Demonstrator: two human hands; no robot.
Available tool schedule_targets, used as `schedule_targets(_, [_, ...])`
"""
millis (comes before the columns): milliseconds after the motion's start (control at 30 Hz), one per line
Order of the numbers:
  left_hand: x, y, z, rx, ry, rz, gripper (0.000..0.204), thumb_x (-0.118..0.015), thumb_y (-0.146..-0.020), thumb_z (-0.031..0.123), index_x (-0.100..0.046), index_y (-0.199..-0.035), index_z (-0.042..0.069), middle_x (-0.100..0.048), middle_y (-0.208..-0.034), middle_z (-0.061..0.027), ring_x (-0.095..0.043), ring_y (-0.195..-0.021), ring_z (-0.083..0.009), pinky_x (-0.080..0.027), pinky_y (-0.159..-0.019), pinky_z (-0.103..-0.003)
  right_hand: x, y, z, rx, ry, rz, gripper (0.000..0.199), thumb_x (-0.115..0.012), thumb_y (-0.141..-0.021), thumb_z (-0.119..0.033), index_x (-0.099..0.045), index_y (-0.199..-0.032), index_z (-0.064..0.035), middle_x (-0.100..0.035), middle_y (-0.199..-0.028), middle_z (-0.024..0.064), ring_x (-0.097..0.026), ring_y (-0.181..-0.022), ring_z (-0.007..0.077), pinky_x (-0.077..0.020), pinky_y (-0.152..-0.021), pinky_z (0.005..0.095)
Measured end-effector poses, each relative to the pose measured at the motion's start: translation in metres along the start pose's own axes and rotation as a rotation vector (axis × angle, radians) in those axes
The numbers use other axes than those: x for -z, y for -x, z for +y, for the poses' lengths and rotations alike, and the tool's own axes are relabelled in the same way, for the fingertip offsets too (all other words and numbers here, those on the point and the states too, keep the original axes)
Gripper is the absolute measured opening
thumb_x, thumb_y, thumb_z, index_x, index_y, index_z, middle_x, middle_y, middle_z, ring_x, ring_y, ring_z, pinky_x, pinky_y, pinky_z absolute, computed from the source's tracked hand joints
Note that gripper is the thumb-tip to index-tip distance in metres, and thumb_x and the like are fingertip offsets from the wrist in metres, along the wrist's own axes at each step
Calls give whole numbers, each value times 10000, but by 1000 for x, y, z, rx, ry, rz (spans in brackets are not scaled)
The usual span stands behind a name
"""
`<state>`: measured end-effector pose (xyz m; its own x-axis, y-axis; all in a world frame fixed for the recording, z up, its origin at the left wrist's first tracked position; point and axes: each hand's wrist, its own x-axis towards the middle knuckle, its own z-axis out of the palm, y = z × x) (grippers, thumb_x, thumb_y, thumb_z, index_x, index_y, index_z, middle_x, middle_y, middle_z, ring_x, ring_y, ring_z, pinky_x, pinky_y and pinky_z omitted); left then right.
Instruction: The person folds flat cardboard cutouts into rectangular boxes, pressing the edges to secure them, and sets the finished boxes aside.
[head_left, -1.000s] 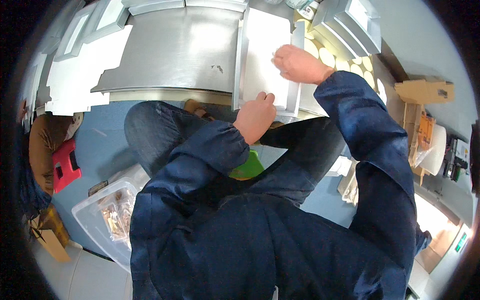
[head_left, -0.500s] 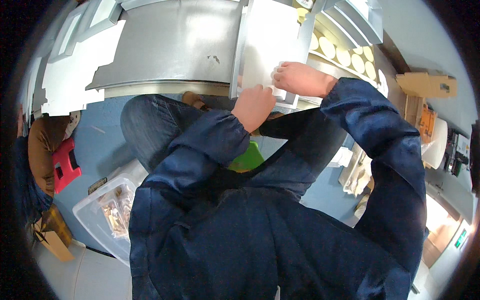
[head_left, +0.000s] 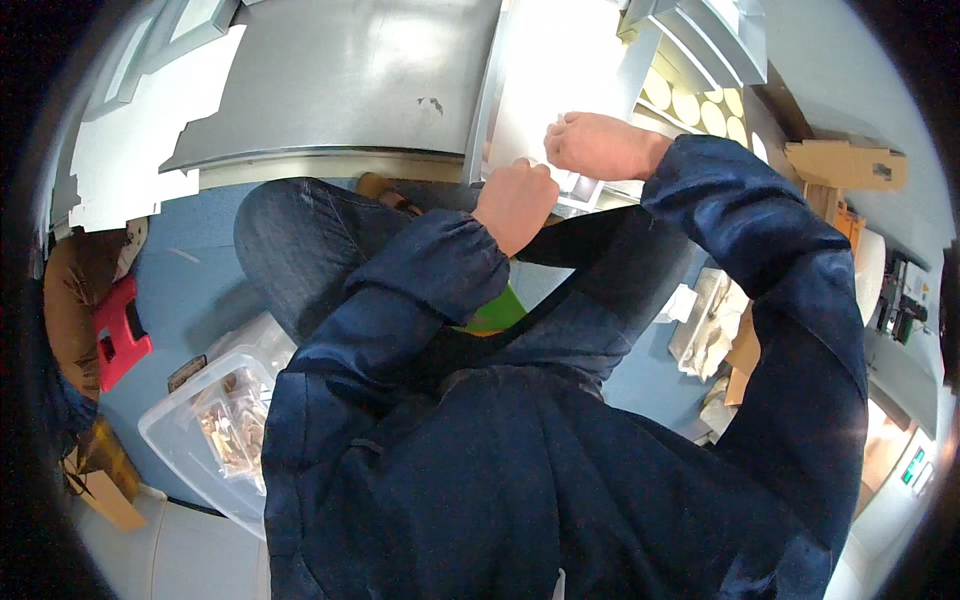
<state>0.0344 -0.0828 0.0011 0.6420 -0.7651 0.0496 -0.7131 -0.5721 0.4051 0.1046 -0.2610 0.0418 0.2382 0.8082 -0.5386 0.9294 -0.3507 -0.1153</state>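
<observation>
A long, shallow white box (head_left: pixel 484 110) lies on the bench in front of me, its bright white inside (head_left: pixel 553 60) washed out by glare. At its near end, my left hand (head_left: pixel 518 205) is closed, knuckles up, with the fingertips hidden. My right hand (head_left: pixel 600 146) is bent in from the right over the near end, just beyond the left one. Its fingers are curled and pressed together. Something thin and white shows by the fingertips of both hands, but I cannot make out what they pinch.
A grey metal tabletop (head_left: pixel 340 85) extends left, with white card sheets (head_left: pixel 140 135) beside it. Round pale-yellow pieces (head_left: pixel 686 105) sit at the right, near stacked grey-white frames (head_left: pixel 700 40). Below are a clear plastic bin (head_left: pixel 185 440), a red stool (head_left: pixel 122 335) and a green item (head_left: pixel 500 312). Another person sits far left.
The view has shifted slightly, and the white box appears a little farther right. Both hands remain closed at its near end, the right one now slightly higher in the picture.
</observation>
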Motion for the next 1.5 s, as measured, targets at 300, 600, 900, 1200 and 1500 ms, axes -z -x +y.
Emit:
schedule_targets(300, [-1,2,5,30,22,19,95,-602,-772,75,-696,-760,65,-646,-820,-64,-624,-873,-217,-538,-676,-324,-13,3,-7,-101,-57,61,104,-558,-758,-123,-633,-787,-58,-626,-880,69,-581,-961,214,-446,-859,336])
schedule_targets(600, [1,4,-5,-19,8,20,86,-601,-765,69,-686,-753,73,-624,-821,-53,-616,-867,-217,-535,-690,-315,-25,22,-6,-131,-173,218,62,-562,-748,-125,-590,-761,-71,-573,-836,42,-552,-917,217,-442,-833,335])
schedule_targets(900, [-1,5,0,-9,6,-30,99,-587,-741,48,-657,-808,67,-599,-864,-52,-605,-885,-224,-551,-676,-330,-24,5,-28,-203,-92,107,93,-586,-748,-126,-624,-829,-98,-576,-862,13,-537,-939,188,-395,-820,304])
schedule_targets(1200, [3,7,-6,-6,83,-8,96,-575,-749,66,-653,-801,86,-588,-863,-47,-602,-881,-227,-545,-695,-336,-39,26,-6,-69,-484,309,40,-571,-750,-118,-577,-758,-80,-564,-828,43,-532,-916,231,-406,-826,352])
schedule_targets(1500, [-3,-5,-13,-216,120,-34,253,-561,-795,64,-668,-1003,161,-582,-906,-52,-591,-899,-239,-507,-774,-363,-37,17,-24,-163,-380,181,14,-593,-741,-131,-605,-734,-134,-572,-826,-5,-534,-910,205,-384,-827,325])
